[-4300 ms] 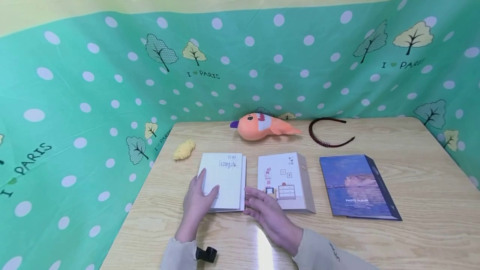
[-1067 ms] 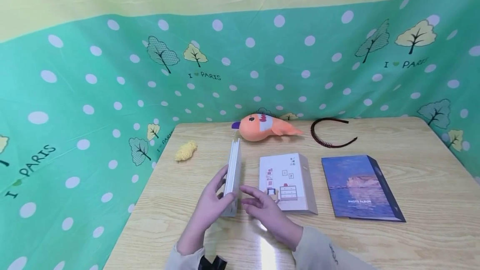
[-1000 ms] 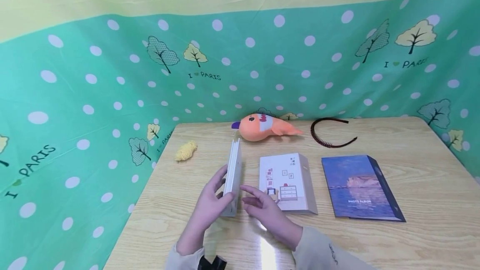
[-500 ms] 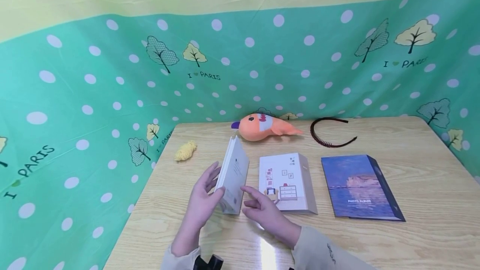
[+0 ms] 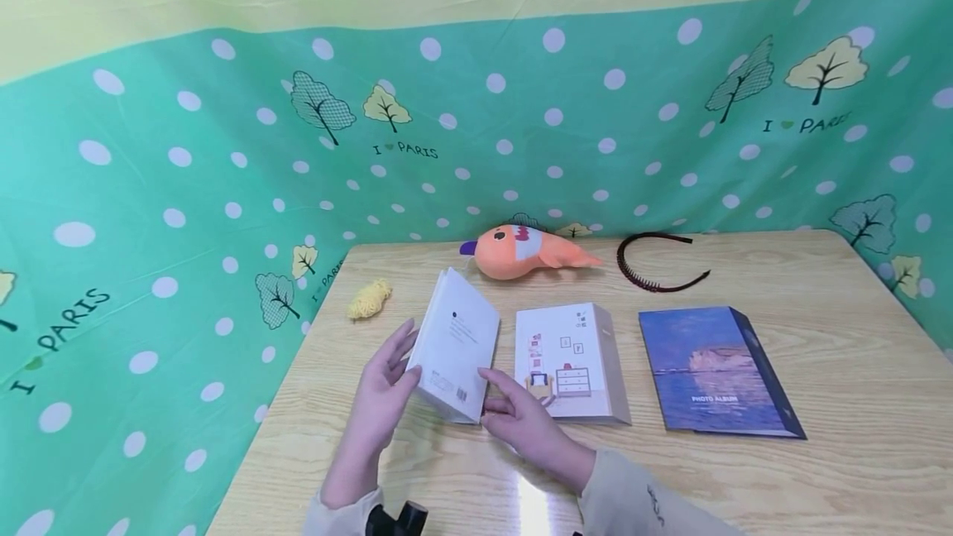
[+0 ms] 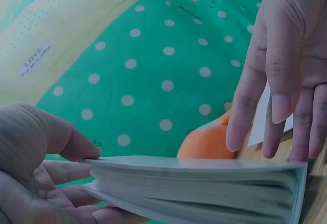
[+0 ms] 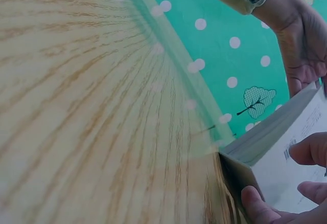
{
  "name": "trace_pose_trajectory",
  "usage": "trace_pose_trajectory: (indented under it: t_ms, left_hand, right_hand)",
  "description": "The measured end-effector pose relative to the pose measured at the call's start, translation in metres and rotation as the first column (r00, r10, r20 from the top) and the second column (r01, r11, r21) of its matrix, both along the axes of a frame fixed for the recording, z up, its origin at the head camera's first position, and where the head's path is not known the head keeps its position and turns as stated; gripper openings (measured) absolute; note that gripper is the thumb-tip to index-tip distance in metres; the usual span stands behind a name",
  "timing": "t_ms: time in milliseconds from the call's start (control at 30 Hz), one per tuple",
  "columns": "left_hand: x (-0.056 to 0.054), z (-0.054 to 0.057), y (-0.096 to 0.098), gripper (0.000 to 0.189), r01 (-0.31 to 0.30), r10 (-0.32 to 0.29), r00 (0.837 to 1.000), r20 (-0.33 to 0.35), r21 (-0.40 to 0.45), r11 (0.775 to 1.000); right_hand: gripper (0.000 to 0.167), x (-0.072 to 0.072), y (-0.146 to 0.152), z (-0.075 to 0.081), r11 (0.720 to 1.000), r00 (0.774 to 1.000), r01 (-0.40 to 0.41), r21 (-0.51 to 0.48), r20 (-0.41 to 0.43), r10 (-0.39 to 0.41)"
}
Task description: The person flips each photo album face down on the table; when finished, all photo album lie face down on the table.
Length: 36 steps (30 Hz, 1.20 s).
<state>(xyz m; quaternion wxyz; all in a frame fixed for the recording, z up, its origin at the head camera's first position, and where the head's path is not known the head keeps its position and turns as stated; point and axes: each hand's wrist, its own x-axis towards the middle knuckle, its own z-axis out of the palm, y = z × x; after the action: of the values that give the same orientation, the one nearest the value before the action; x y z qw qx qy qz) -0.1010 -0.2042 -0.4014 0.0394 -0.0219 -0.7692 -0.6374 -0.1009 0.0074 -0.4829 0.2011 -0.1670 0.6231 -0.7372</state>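
Observation:
A white book (image 5: 456, 346) is tilted up on the wooden table with its back cover, small print and barcode facing up. My left hand (image 5: 381, 395) grips its left edge, thumb on the back cover and fingers underneath. In the left wrist view the page edges of the book (image 6: 194, 191) show, slightly fanned between the covers. At the spine side is my right hand (image 5: 532, 428), its index fingertip at the cover's lower right edge and its fingers relaxed. The right wrist view shows its thumb and fingertips close by the spine and back cover.
To the right lie a white illustrated album (image 5: 569, 366) and a blue photo album (image 5: 696, 370). Behind are an orange plush bird (image 5: 514, 255) and a dark toothed headband (image 5: 633, 271). A yellow yarn-like bundle (image 5: 369, 299) lies at left. Dotted green cloth (image 5: 417, 189) hangs around the table.
The book lay front up, then stood on edge, and has since tipped leftward so its back cover faces up. My left hand moved left with it; the right hand has stayed nearly in place.

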Motion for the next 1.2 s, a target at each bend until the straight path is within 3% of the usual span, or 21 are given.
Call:
trace_pose_trajectory:
  t_ms: [233, 467, 767, 1000, 1200]
  left_hand:
    - [-0.001, -0.007, -0.012, 0.062, -0.021, 0.018, 0.998, 0.058, 0.049, 0.999]
    - [-0.002, -0.013, -0.018, 0.058, -0.001, -0.007, 0.994, 0.112, 0.071, 0.997]
    - [-0.004, -0.024, -0.020, 0.057, 0.030, -0.027, 0.989, 0.146, -0.018, 0.999]
    - [-0.005, -0.030, -0.019, 0.063, -0.002, 0.023, 0.983, 0.182, -0.117, 0.993]
    - [-0.007, -0.040, -0.019, 0.075, -0.028, 0.075, 0.980, 0.186, -0.246, 0.969]
  right_hand:
    - [0.069, 0.000, -0.001, 0.000, 1.000, 1.000, 0.000, -0.007, -0.021, -0.001]
    - [0.063, 0.001, -0.002, -0.002, 0.993, 0.993, 0.060, 0.103, -0.110, -0.049]
    - [0.055, 0.000, -0.002, -0.004, 0.940, 0.959, 0.181, 0.288, -0.262, -0.104]
    - [0.052, 0.000, -0.003, -0.003, 0.933, 0.959, 0.200, 0.298, -0.257, -0.124]
    - [0.051, 0.000, -0.004, -0.004, 0.925, 0.955, 0.203, 0.321, -0.275, -0.114]
